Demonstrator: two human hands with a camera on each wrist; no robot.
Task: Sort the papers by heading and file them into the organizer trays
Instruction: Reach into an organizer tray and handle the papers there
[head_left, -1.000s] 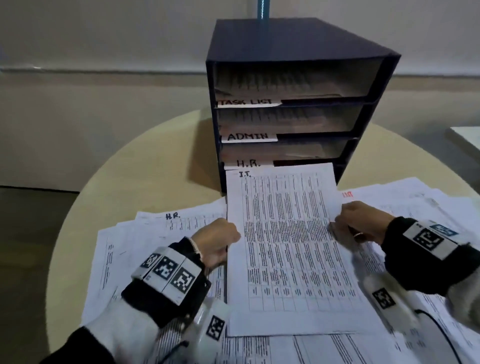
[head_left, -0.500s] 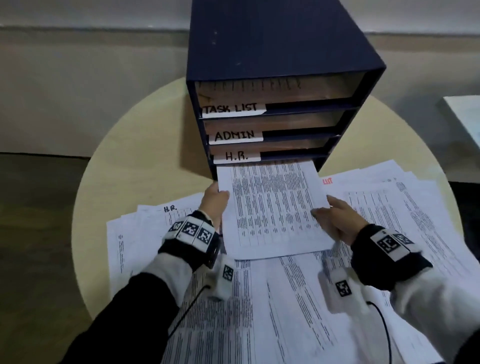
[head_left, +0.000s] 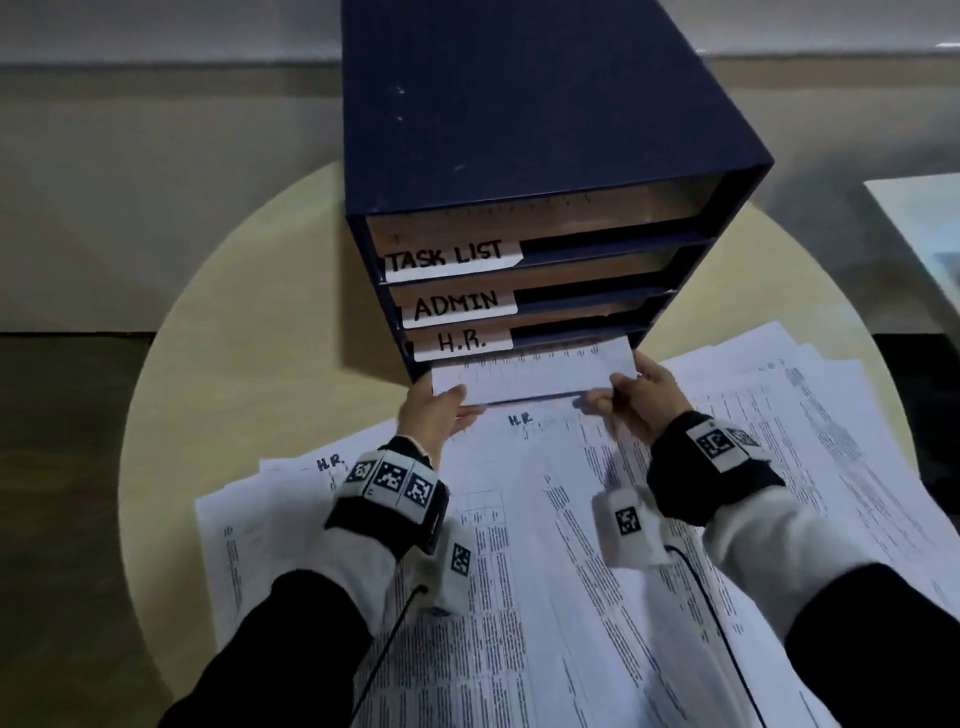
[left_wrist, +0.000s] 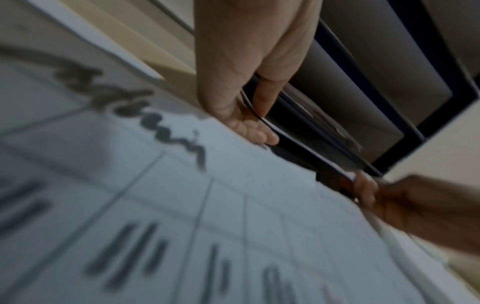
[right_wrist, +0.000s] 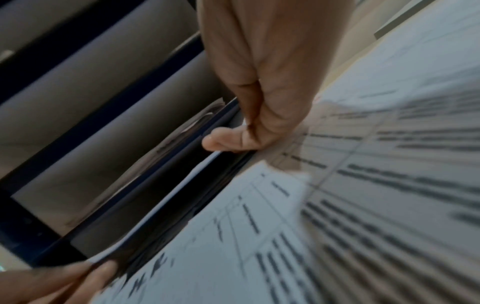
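Note:
A dark blue organizer (head_left: 519, 130) stands on the round table, its trays labelled TASK LIST, ADMIN and H.R. A printed sheet (head_left: 535, 371) sits mostly inside the bottom tray, below the H.R. label, with only its near end sticking out. My left hand (head_left: 436, 415) pinches the sheet's near left corner, thumb on top. My right hand (head_left: 639, 400) pinches the near right corner. In the left wrist view the left hand (left_wrist: 249, 102) grips the thin paper edge (left_wrist: 306, 152) at the tray mouth. In the right wrist view the right hand (right_wrist: 259, 115) does the same.
Several printed sheets (head_left: 571, 571) lie spread over the near half of the beige round table (head_left: 249, 364), some headed H.R. in handwriting. A pale surface (head_left: 924, 234) shows at the far right. The floor is dark to the left.
Both hands have pushed the sheet forward into the bottom tray; a second ago it lay almost fully out on the pile. The head view has moved closer to the organizer.

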